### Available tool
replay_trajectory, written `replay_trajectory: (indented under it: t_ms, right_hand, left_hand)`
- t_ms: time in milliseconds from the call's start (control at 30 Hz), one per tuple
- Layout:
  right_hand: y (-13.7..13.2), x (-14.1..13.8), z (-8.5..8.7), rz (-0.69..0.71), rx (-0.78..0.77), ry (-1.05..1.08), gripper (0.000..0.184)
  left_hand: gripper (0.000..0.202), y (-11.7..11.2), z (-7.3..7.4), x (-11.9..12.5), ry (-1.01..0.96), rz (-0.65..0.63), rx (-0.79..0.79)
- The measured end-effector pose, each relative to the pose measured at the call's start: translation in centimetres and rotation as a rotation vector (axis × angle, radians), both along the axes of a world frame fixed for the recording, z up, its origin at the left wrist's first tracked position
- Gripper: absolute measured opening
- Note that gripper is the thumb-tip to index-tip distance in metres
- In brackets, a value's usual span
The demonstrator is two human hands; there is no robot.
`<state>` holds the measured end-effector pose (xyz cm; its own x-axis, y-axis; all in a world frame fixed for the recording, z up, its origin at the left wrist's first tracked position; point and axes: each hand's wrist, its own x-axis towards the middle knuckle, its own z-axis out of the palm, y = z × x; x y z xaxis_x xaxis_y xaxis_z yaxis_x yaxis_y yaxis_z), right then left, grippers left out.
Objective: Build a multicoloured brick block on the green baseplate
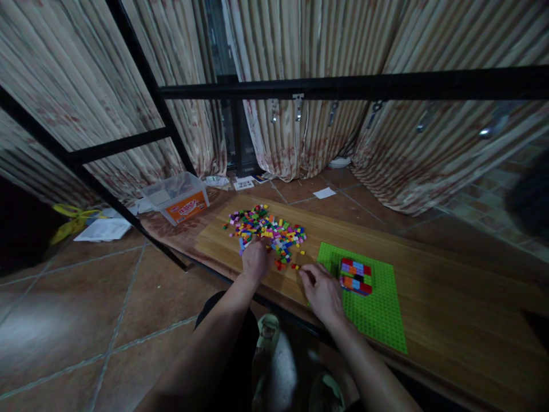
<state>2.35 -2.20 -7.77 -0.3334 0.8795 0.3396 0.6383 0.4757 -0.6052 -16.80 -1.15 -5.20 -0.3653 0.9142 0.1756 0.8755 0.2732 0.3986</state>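
A loose heap of small multicoloured toy building bricks is spread over the wooden board. At its near edge is my left hand, back turned up, its fingertips hidden among the bricks. My right hand rests between the heap and a green baseplate, thumb and fingers curled into a pinch. Whatever it may hold is too small to make out. A few red and yellow bricks lie just past its fingertips. On the baseplate stands a block of joined bricks in red, blue, orange and purple.
Behind the heap on the left sits a clear plastic box with an orange label. A black metal frame with hanging hooks crosses above the wooden board. Papers and a yellow bag lie on the tiled floor.
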Motion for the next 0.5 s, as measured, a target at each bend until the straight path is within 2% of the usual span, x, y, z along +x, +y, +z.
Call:
replay_trajectory:
  t_ms: [67, 133, 200, 333, 400, 500]
  right_hand:
    - [-0.1, -0.1, 0.2, -0.002, -0.006, 0.047, 0.022]
    - [-0.2, -0.2, 0.6, -0.023, -0.014, 0.118, 0.022]
    - [-0.2, -0.2, 1.1, -0.045, -0.047, 0.225, 0.022]
    - [-0.4, 0.0, 2.4, -0.008, -0.163, 0.486, 0.035]
    - [-0.4, 0.3, 2.8, 0.028, -0.197, 0.563, 0.042]
    - [-0.4, 0.7, 3.1, 0.019, -0.197, 0.589, 0.039]
  left_hand:
    - [0.019, 0.0, 0.3, 0.1, -0.058, -0.009, 0.044]
    - [0.018, 0.0, 0.6, 0.3, -0.210, -0.072, 0.111]
    - [0.022, -0.1, 1.0, 0.8, -0.462, -0.227, 0.151]
    - [0.029, -0.5, 1.8, 2.2, -0.928, -0.611, 0.083]
    - [0.030, -0.7, 2.3, 2.9, -1.043, -0.704, 0.039]
    - [0.032, -1.0, 2.9, 3.7, -1.113, -0.756, -0.024]
